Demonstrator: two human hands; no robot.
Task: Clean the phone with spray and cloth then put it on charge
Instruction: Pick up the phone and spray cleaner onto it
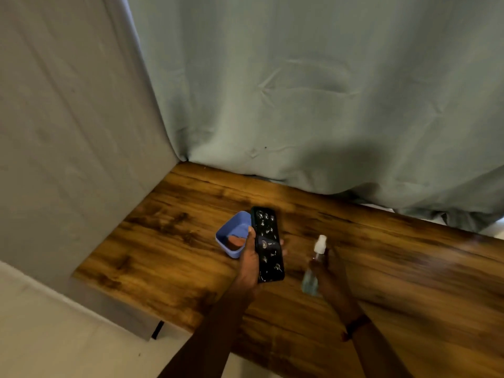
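Two bare hands work over a dark-grained brown wooden tabletop, each holding one item. The left hand grips a black rectangular phone whose upward face carries a scatter of small pale figures; the thumb lies along the phone's left edge and fingertips show past its right edge. The phone is held lengthwise, pointing away from the person, above the middle of the table. Just to its right, and apart from it, the right hand is wrapped round a small clear spray bottle with bluish liquid and a white nozzle. The bottle is tilted, nozzle uppermost and leaning to the right; this hand is blurred, so the lie of single fingers cannot be made out. A dark band circles the right wrist. On the table just left of the phone, partly hidden by the left hand, sits an open periwinkle-blue plastic tub with rounded corners, holding a reddish-brown item that cannot be identified. A grey-green wrinkled curtain hangs behind the table.
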